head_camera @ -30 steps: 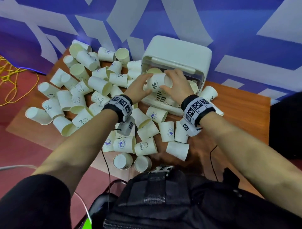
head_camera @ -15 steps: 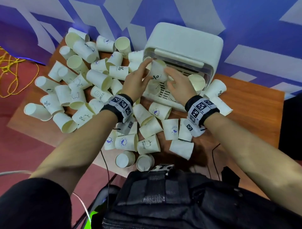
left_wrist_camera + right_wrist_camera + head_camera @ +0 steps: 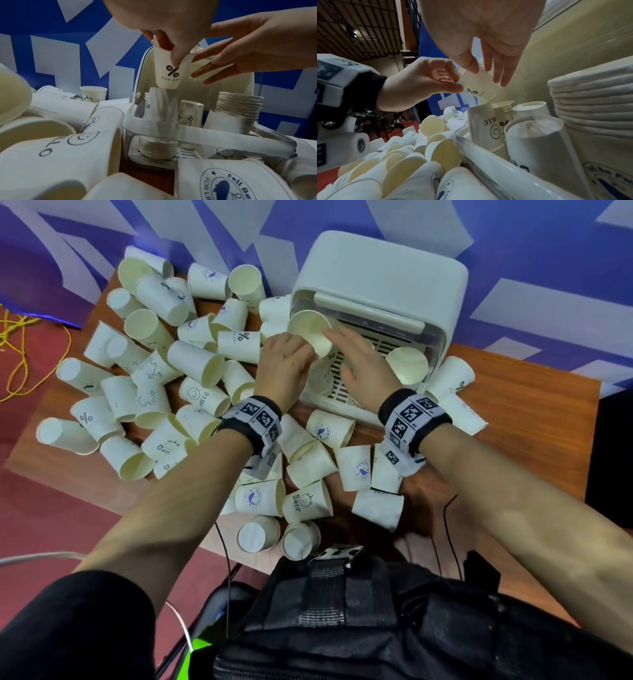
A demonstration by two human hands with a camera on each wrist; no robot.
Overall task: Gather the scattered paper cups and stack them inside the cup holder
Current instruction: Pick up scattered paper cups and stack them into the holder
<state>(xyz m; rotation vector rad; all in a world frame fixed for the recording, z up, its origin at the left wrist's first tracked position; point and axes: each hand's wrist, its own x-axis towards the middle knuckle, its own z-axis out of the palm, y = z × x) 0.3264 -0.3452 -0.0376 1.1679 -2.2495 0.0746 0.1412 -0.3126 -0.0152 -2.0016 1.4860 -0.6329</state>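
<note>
My left hand (image 3: 171,54) pinches the rim of a white "% NICE DAY" paper cup (image 3: 169,73), mouth up. The cup hangs just above an upside-down stack of cups (image 3: 161,106) in the left of the white cup holder (image 3: 383,275). My right hand (image 3: 214,67) is beside the cup, its straight fingers touching the cup's side (image 3: 479,83). Seen from the head, the left hand (image 3: 287,361) and right hand (image 3: 356,357) meet at the cup (image 3: 310,332) over the holder's open front. A taller stack (image 3: 240,106) stands at the holder's right.
Several loose cups (image 3: 198,364) lie over the wooden table (image 3: 513,412), left of and in front of the holder. A black bag (image 3: 342,611) is at the near edge. Yellow cable (image 3: 20,337) lies on the floor at left.
The cup, held sideways between both hands before, is now turned mouth up over the holder's left stack. The right hand's fingers have straightened beside it.
</note>
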